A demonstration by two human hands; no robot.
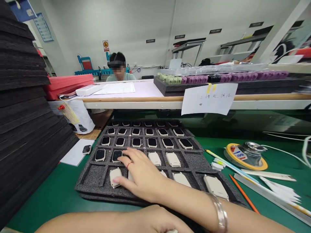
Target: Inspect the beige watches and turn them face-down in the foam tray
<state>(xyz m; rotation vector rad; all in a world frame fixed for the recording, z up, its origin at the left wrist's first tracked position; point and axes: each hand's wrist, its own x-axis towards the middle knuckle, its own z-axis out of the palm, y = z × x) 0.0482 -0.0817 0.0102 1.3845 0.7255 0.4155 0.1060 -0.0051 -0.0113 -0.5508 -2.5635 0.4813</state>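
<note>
A dark grey foam tray [91, 177] holds rows of watch cases. My right hand [143, 178] reaches across its front rows, fingers spread. The fingertips are at a watch with a black screen [117, 156]; the thumb touches a cream watch case lying back side up [115, 173]. Other back-up cases, such as one cream case [154, 158], lie to the right, some partly covered by the hand. Low in the view, my left hand [161, 221] is curled in front of the tray. A sliver of something pale shows by its fingers, mostly cut off by the frame edge.
Tall black foam stacks [26, 123] stand at left, beside a white card [75, 152] with one watch [86, 149]. On the right are a glass bottle [251, 152] on a tape roll, an orange stick [244, 193] and white strips. A shelf [145, 104] spans behind; a person sits beyond.
</note>
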